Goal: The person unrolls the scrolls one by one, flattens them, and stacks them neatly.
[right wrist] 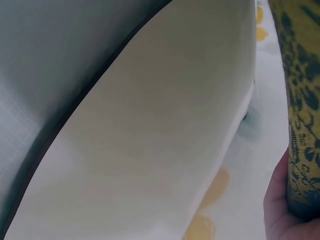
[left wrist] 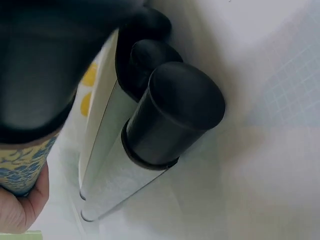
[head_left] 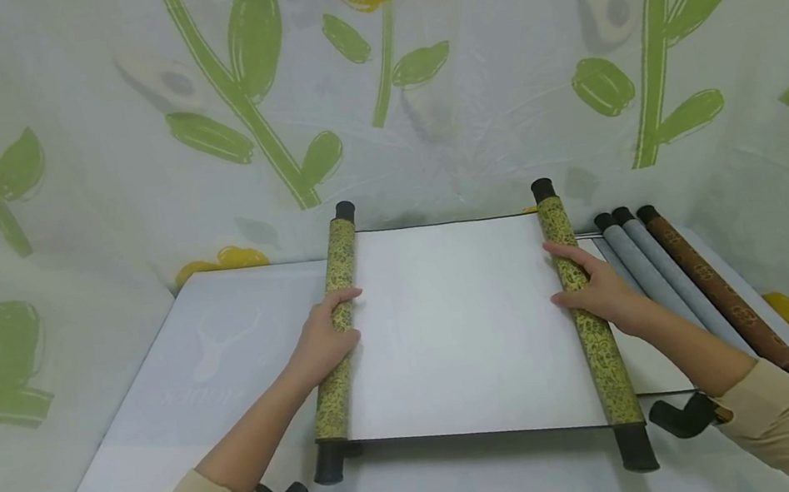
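A scroll with a white sheet [head_left: 459, 329] lies partly unrolled between two yellow rollers with a dark floral pattern and black end caps. My left hand [head_left: 320, 340] grips the left roller [head_left: 340, 254] around its middle, thumb and fingertips on its inner side. On the other side, my right hand [head_left: 601, 288] holds the right roller [head_left: 608, 367] in the same way. The left wrist view has a patterned roller [left wrist: 22, 165] in the left hand [left wrist: 25, 210], close to the lens. In the right wrist view the right hand [right wrist: 282, 210] clasps its roller [right wrist: 302, 100].
Two grey-blue rolls [head_left: 661, 288] and a brown patterned roll [head_left: 719, 289] lie side by side on the table [head_left: 174, 344] at the right. Another pale sheet [head_left: 649, 361] shows beneath the right roller. Behind the table hangs a flower-printed cloth [head_left: 495, 97].
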{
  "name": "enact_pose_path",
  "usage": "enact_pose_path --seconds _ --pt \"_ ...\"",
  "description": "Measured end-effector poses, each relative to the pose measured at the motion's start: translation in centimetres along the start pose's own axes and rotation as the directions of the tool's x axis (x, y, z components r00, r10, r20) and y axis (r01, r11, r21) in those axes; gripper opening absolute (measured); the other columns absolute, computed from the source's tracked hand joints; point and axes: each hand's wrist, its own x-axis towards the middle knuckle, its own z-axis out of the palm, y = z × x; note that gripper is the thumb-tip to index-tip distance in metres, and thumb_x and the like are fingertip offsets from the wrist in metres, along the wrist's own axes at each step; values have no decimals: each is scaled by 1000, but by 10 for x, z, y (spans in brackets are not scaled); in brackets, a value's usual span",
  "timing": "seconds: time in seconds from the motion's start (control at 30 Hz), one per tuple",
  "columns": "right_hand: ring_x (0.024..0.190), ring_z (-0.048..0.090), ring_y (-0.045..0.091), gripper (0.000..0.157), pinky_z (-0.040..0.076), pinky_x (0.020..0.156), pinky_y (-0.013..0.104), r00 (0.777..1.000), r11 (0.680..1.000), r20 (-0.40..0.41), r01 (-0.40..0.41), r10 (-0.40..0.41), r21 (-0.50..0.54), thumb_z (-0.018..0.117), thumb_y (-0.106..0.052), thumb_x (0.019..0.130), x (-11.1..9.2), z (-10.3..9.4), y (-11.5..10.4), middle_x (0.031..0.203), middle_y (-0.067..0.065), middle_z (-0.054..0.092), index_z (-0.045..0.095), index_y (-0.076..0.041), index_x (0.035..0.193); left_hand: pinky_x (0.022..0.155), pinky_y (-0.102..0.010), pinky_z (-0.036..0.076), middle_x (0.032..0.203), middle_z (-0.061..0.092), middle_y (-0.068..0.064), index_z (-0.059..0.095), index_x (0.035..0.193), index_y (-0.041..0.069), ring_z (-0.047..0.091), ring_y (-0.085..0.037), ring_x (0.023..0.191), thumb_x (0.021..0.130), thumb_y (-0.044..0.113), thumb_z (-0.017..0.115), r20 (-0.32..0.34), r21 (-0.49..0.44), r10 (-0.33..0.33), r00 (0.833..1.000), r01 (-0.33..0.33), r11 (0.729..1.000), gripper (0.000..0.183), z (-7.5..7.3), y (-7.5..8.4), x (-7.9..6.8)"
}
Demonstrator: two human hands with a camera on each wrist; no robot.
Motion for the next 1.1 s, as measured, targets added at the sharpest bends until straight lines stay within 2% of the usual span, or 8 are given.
enact_pose_path --seconds 0.1,0.4,0.5,0.6,0.73,0.87,0.97,1.1 --pt "139 11 44 78 27 102 58 999 1000 26 20 -21 11 61 0 85 0 -2 2 156 23 6 20 -10 151 93 -49 38 144 37 -16 47 137 19 37 -32 127 79 -2 51 3 37 2 1000 -2 999 61 -2 -2 0" --pt "140 5 41 74 29 90 49 995 997 69 76 -73 -32 49 4 88 -3 -14 7 157 21 3 15 -9 152 101 -55 33 142 41 -19 50 135 13 34 -37 132 86 3 49 18 83 64 998 -65 994 50 -9 -7 -1" --pt "141 1 42 73 27 97 56 997 998 52 56 -54 -33 52 0 90 -4 -15 8 157 21 3 15 -10 152 101 -53 34 142 43 -18 50 135 12 37 -36 130 84 3 51 17 77 71 997 -72 994 51 -10 -8 1" --pt "142 1 43 74 17 104 66 999 999 21 33 -32 -31 58 -6 90 -5 -16 9 157 21 4 18 -12 152 104 -54 31 143 42 -17 50 135 14 35 -36 133 84 10 62 20 63 53 998 -54 996 53 -11 -7 2" --pt "141 1 45 80 13 104 68 1000 999 -3 26 -26 -38 67 -11 87 -6 -17 10 157 21 7 19 -11 151 108 -56 26 146 38 -16 49 136 16 28 -37 137 80 17 73 25 41 15 1000 -16 999 60 -12 -6 3" --pt "141 0 46 87 14 104 68 1000 998 -3 25 -25 -50 72 -15 83 -6 -17 9 156 22 8 20 -13 151 108 -56 26 147 37 -14 47 137 16 26 -35 139 83 10 66 27 27 9 1000 -9 1000 58 -14 -6 2" --pt "141 0 45 83 13 104 68 999 998 4 37 -37 -44 70 -11 85 -5 -18 9 156 22 8 20 -12 151 105 -54 30 148 35 -14 45 138 16 29 -33 137 83 3 56 29 22 16 999 -17 1000 58 -16 -8 2" --pt "141 -1 45 74 10 105 68 996 996 30 84 -83 -25 60 -3 89 -4 -21 13 156 22 6 19 -7 151 89 -46 38 145 34 -20 46 138 15 38 -32 119 83 1 48 17 62 20 1000 -21 998 56 -19 -12 1"
